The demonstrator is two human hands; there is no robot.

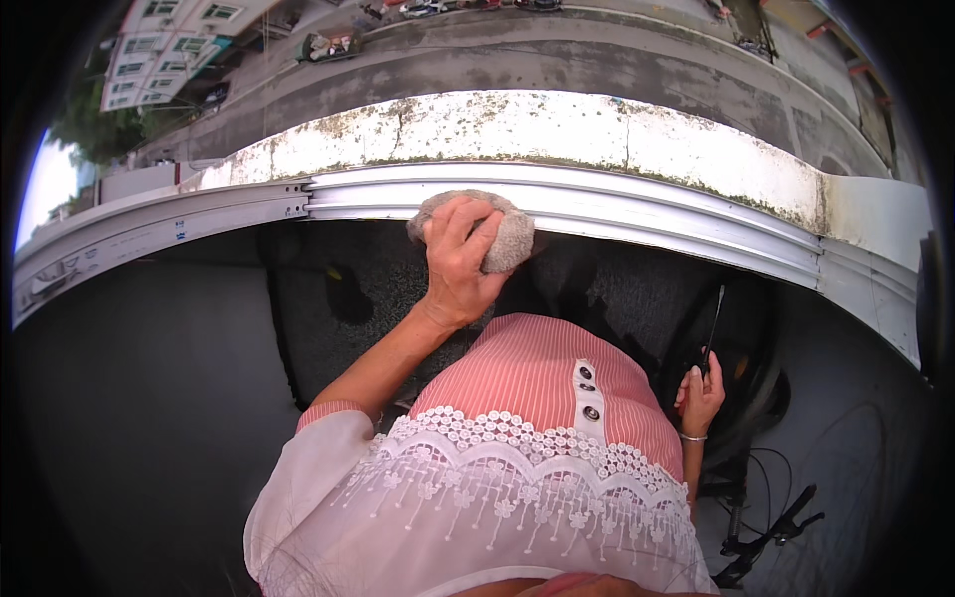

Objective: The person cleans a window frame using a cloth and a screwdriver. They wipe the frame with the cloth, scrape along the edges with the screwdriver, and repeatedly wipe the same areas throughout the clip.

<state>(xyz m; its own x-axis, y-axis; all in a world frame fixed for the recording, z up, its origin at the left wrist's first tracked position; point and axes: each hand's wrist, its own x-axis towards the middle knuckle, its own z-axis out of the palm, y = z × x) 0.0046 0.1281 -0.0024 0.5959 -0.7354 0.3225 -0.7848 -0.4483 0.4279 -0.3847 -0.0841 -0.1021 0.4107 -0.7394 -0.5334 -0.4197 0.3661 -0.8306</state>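
Observation:
My left hand (461, 261) grips a bunched grey-brown cloth (511, 242). The cloth rests against the inner edge of a white window-frame track (634, 213), which runs across in front of me. Lower on the right, my right hand (701, 395) holds a thin screwdriver (718, 317) by its dark handle, mostly covered by the fingers. Its metal shaft points up towards the track, apart from it.
A bicycle's handlebar and brake lever (783, 530) stand at the lower right. Beyond the track lies a stained white ledge (515, 127), with a street (552, 67) far below. A frame section (149, 231) with stickers extends left.

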